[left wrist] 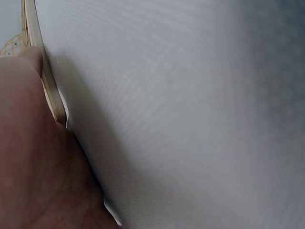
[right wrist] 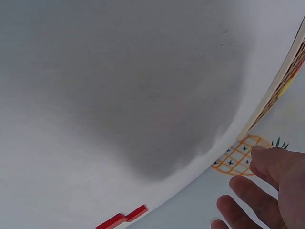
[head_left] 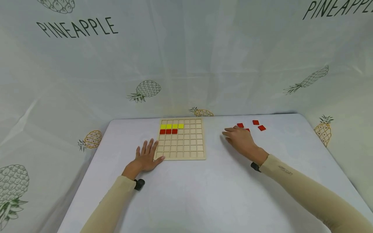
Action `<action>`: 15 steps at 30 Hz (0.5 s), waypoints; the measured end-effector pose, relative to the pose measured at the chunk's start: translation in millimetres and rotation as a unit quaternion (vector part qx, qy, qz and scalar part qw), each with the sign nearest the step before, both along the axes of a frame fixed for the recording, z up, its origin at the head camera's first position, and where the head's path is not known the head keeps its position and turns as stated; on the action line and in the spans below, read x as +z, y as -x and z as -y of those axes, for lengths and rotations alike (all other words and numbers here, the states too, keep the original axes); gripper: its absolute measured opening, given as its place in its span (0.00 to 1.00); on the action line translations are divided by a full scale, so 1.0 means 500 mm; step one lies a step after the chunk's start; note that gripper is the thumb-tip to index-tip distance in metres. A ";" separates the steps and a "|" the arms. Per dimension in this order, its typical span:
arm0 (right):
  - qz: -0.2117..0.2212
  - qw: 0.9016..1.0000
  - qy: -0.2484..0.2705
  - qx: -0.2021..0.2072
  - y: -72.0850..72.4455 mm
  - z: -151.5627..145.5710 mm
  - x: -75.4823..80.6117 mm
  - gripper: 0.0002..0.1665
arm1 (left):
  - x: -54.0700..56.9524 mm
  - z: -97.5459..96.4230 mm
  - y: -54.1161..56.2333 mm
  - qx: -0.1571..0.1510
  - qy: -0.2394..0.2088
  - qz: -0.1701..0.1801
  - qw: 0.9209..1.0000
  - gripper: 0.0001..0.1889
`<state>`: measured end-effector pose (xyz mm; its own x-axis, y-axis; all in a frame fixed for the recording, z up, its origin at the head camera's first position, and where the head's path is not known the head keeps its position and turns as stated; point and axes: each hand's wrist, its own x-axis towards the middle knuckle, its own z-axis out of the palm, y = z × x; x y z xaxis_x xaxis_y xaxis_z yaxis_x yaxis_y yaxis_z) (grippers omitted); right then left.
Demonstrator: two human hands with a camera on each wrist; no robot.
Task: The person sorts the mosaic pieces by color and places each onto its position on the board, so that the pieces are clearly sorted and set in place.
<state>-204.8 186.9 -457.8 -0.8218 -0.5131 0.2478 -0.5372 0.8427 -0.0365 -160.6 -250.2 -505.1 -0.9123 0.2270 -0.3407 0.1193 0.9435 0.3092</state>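
A wooden grid board [head_left: 189, 142] lies flat on the table. Several yellow square tiles [head_left: 172, 126] fill part of one upper row, and three red tiles [head_left: 168, 131] sit in the row below. My left hand [head_left: 145, 160], fingers spread, rests at the board's lower left corner; the left wrist view shows it against the wooden rim [left wrist: 52, 95]. Over the table to the right hovers my right hand [head_left: 240, 139], its fingers loosely bent with nothing visible in them. Just beyond it are loose red tiles [head_left: 255, 122], one partly hidden by the hand.
A white-covered table [head_left: 186, 194] carries everything. Behind it hangs a pale cloth [head_left: 186, 64] printed with pineapples and lettering. Dark wrist cameras [head_left: 139, 184] are strapped at both sleeves.
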 end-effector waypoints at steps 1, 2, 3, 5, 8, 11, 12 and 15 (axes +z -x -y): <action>0.000 1.000 0.002 0.000 0.000 -0.007 0.000 0.21 | 0.000 0.000 0.000 0.000 0.001 0.001 1.000 0.50; 0.000 1.000 0.006 -0.002 -0.001 -0.014 0.000 0.21 | 0.001 -0.001 0.000 0.000 0.000 0.001 1.000 0.50; 0.001 1.000 0.008 -0.004 -0.001 -0.020 0.001 0.21 | 0.001 -0.001 0.000 0.001 -0.001 0.001 1.000 0.50; 0.004 1.000 0.010 -0.010 -0.002 -0.033 0.003 0.22 | 0.002 -0.001 0.000 0.001 0.001 0.002 1.000 0.50; 0.007 1.000 0.011 -0.021 -0.003 -0.051 0.004 0.22 | 0.001 0.000 0.000 0.001 -0.001 -0.001 1.000 0.50; 0.007 1.000 0.010 -0.028 -0.003 -0.069 0.002 0.22 | 0.000 0.000 0.000 0.001 0.002 -0.003 1.000 0.49; 0.007 0.999 0.011 -0.030 -0.003 -0.075 0.001 0.22 | 0.000 0.000 0.000 0.000 0.001 -0.003 1.000 0.49; 0.004 0.999 0.013 -0.034 0.000 -0.094 -0.003 0.22 | -0.001 -0.001 0.000 -0.001 0.000 -0.006 1.000 0.49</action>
<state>-204.6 233.8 -459.3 -0.8570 -0.4488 0.2533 -0.4776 0.8763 -0.0635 -160.4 -249.8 -505.7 -0.9156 0.2297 -0.3301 0.1257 0.9432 0.3076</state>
